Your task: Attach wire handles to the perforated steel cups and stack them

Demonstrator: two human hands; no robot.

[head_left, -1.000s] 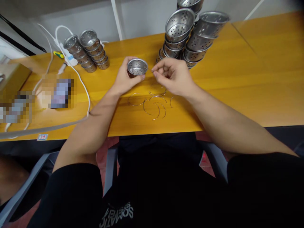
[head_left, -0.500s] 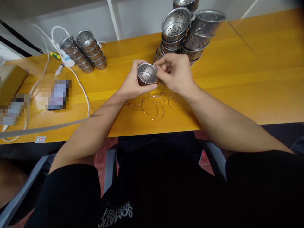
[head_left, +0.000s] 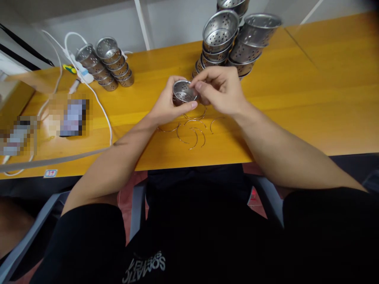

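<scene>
My left hand [head_left: 166, 108] is wrapped round a small perforated steel cup [head_left: 181, 93], held just above the yellow table [head_left: 296, 98]. My right hand [head_left: 220, 90] is closed in a pinch at the cup's right rim; what its fingertips hold is too small to make out, perhaps a thin wire. Several curved wire rings [head_left: 192, 128] lie on the table directly below both hands.
Tall stacks of the same perforated cups [head_left: 231, 39] stand behind my hands. Two shorter stacks [head_left: 106, 63] sit at the back left beside a white power strip and cable [head_left: 84, 73]. Blurred-out items [head_left: 69, 114] lie at the left. The table's near edge [head_left: 192, 161] runs just above my lap.
My left hand carried the cup to the right to meet my right hand. My right fingers moved onto the cup's rim and closed in over it.
</scene>
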